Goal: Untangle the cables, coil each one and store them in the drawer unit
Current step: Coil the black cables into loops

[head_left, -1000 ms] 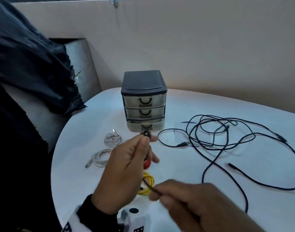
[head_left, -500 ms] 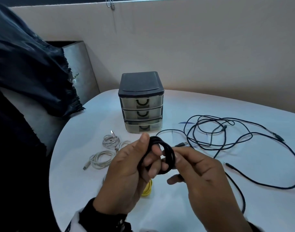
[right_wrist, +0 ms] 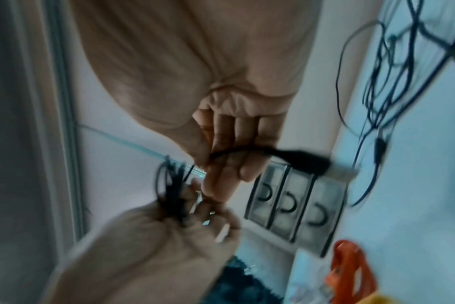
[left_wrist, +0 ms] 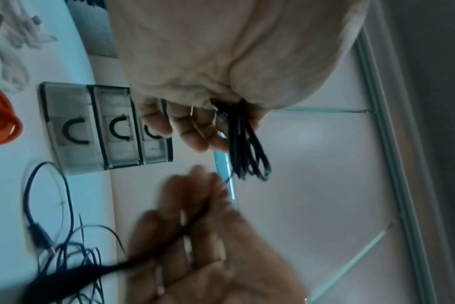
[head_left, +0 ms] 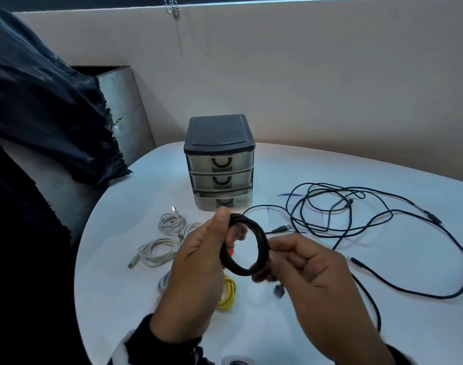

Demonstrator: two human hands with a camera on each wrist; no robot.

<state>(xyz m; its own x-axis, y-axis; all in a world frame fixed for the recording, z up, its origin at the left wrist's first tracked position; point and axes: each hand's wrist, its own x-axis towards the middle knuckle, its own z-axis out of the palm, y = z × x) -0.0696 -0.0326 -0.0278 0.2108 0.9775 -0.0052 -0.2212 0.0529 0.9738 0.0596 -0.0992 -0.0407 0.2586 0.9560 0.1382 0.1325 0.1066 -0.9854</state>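
White round table (head_left: 317, 180) under a plain beige wall. Held up above it, in the gap between both hands: black coil (head_left: 238, 270), several turns, standing roughly on edge. Pinched at its far-left rim by left hand (head_left: 196, 272), thumb on top and fingers curled through the ring, probably to keep the turns from springing apart. Gripped at the opposite rim by right hand (head_left: 312, 280), fingers curled, thumb and forefinger closed on the coil's tail (right_wrist: 237, 150); plug (right_wrist: 309, 162) sticking out past those fingers. Looks like the last turn or a tuck of the free end, judging by how little tail is left.

Directly beyond the hands: drawer unit (head_left: 220, 164), three translucent drawers under a dark lid, the lowest seemingly not quite flush. Nothing made out through the fronts, so cannot tell whether anything is stored yet.

Left of the left hand: white coils (head_left: 156, 250), wound and laid flat. Under the hands: yellow coil (head_left: 227, 293) and orange coil (right_wrist: 351, 273), parked within reach, likely awaiting the drawers. Right of the right hand: black tangle (head_left: 356, 219), sprawled loose and uncoiled. Far left: dark cloth (head_left: 41, 114).
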